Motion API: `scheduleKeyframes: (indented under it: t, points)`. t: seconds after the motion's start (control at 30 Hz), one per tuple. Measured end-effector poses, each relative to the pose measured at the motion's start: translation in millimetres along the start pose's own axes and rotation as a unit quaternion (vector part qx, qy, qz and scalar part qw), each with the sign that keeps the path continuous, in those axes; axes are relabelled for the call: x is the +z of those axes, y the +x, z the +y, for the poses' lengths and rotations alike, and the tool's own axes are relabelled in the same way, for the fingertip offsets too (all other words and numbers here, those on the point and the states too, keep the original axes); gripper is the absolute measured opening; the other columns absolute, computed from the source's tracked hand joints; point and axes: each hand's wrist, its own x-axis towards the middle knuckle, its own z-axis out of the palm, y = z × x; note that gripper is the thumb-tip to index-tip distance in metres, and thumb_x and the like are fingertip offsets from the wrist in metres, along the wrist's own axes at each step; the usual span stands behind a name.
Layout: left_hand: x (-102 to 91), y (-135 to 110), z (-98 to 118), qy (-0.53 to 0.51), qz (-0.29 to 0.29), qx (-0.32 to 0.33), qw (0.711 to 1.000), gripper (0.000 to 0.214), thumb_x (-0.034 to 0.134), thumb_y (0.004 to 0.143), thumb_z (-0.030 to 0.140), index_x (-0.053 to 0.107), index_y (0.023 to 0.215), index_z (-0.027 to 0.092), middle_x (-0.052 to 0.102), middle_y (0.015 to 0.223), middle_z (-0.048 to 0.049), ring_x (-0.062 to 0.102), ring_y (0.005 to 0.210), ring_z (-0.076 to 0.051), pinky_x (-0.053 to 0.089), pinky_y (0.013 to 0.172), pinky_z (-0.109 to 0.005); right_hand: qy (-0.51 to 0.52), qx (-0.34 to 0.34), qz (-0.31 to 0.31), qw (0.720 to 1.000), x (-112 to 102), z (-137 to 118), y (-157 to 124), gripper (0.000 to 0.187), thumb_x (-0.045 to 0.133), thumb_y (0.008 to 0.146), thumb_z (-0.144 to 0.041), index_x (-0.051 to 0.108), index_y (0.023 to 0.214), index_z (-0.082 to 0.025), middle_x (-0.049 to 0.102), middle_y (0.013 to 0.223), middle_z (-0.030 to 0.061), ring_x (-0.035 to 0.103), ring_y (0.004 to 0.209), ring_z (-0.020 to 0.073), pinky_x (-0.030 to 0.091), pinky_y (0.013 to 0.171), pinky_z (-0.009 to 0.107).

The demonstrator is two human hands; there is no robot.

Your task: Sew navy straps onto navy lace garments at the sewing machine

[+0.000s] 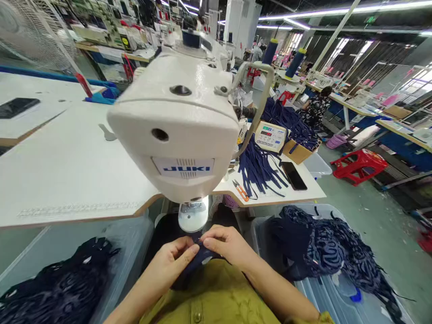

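Both my hands meet in front of the sewing machine, just on my side of its small lit work plate. Pinched between the fingers of my left hand is a piece of dark navy fabric. The fingertips of my right hand close on the same fabric, a little to the right. The fabric hangs down toward my lap, and its lower part is partly covered by my hands. The machine's needle area is hidden behind its white head.
Clear bins stand left and right, holding dark and patterned garments. On the table lie navy strips, orange thread snips and a phone. A control panel stands behind. A red stool is on the floor.
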Motion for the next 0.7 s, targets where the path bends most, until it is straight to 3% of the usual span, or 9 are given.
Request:
scheduleKeyframes:
  t: [0.17, 0.3, 0.37, 0.43, 0.57, 0.7]
  points:
    - [-1.3, -4, 7, -0.025, -0.006, -0.023, 0.999, 0.040, 0.065, 0.072, 0.056, 0.062, 0.084, 0.017, 0.057, 0.075, 0.0021, 0.048, 0.069, -0.013, 0.039, 0.063, -0.023, -0.088, -0.028, -0.032, 0.995, -4, -4, -2, 0.022, 0.058, 0.088, -0.034, 0.070, 0.098, -0.019, 0.060, 0.083, -0.0009, 0.052, 0.074, 0.0107, 0.040, 0.068, 0.021]
    - [2.6, -5, 8, -0.034, -0.011, -0.034, 0.999, 0.041, 0.067, 0.070, 0.054, 0.062, 0.087, 0.017, 0.060, 0.077, 0.0012, 0.052, 0.069, -0.013, 0.041, 0.063, -0.023, -0.177, -0.023, -0.117, 0.977, -18, -10, -7, 0.029, 0.057, 0.088, -0.042, 0.066, 0.104, -0.019, 0.053, 0.067, -0.0045, 0.046, 0.059, 0.0090, 0.036, 0.055, 0.019]
    - [4.8, -5, 7, -0.021, -0.018, -0.022, 0.999, 0.041, 0.066, 0.071, 0.054, 0.062, 0.088, 0.017, 0.063, 0.078, 0.0001, 0.055, 0.070, -0.014, 0.043, 0.063, -0.024, -0.237, -0.061, -0.167, 0.955, -24, -13, -6, 0.030, 0.062, 0.084, -0.045, 0.067, 0.098, -0.018, 0.053, 0.067, -0.0043, 0.047, 0.060, 0.0098, 0.037, 0.057, 0.020]
    - [6.2, -4, 5, 0.010, -0.021, 0.003, 1.000, 0.041, 0.062, 0.074, 0.056, 0.063, 0.089, 0.017, 0.066, 0.081, -0.0016, 0.057, 0.070, -0.015, 0.046, 0.065, -0.026, -0.278, -0.121, -0.184, 0.935, -27, -15, -4, 0.034, 0.067, 0.079, -0.047, 0.067, 0.095, -0.018, 0.059, 0.079, -0.0002, 0.053, 0.074, 0.0138, 0.042, 0.069, 0.023]
    - [8.1, -2, 2, 0.076, 0.019, 0.042, 0.996, 0.038, 0.062, 0.074, 0.054, 0.067, 0.087, 0.019, 0.070, 0.089, -0.0033, 0.061, 0.082, -0.019, 0.048, 0.080, -0.029, -0.176, -0.138, -0.105, 0.969, -18, -15, 1, 0.036, 0.060, 0.085, -0.047, 0.064, 0.107, -0.019, 0.062, 0.107, 0.0061, 0.055, 0.102, 0.0185, 0.041, 0.091, 0.029]
    - [11.9, 3, 4, 0.114, 0.069, 0.060, 0.989, 0.037, 0.061, 0.074, 0.054, 0.069, 0.091, 0.021, 0.071, 0.093, -0.0022, 0.063, 0.089, -0.021, 0.048, 0.086, -0.030, -0.060, -0.103, 0.025, 0.993, 1, -5, 2, 0.019, 0.063, 0.085, -0.038, 0.067, 0.088, -0.019, 0.063, 0.086, 0.0006, 0.058, 0.083, 0.0143, 0.045, 0.078, 0.025]
